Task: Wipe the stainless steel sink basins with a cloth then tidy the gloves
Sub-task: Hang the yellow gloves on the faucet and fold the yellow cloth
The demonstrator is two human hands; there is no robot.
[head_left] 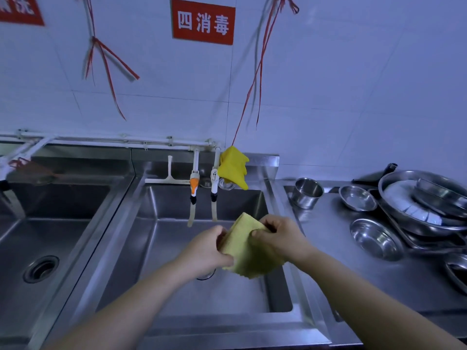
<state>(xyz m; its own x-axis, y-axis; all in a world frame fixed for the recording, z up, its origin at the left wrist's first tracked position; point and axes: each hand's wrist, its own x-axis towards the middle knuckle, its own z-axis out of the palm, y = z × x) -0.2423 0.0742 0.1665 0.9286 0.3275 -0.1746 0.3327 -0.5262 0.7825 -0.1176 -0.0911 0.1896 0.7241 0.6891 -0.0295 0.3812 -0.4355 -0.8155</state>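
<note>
Hands, two. Left hand and right hand both grasp one yellow cloth, folded, held in the air above the middle sink basin; the left fingers curl round its left edge, the right thumb and fingers pinch its upper right part.

Sink basins, two in view, stainless steel. The middle one lies under the hands; its drain shows partly beneath the left wrist. The left sink basin has one round drain in its floor.

Yellow gloves: hung at the far right corner of the middle basin, by the wall pipe. Whether one or two hang there cannot be told.

Taps, two, hanging down side by side from the pipe, the left one with an orange part. One white squeegee leans on the back ledge, left of the taps.

Counter, right of the basins: one small steel pot at the far side; one small steel bowl to its right; one shallow steel bowl nearer. One large steel basin at far right holds a white plate and further steel dishes, their count unclear.

Wall: two red signs, the left one cut off; two bunches of red string.
</note>
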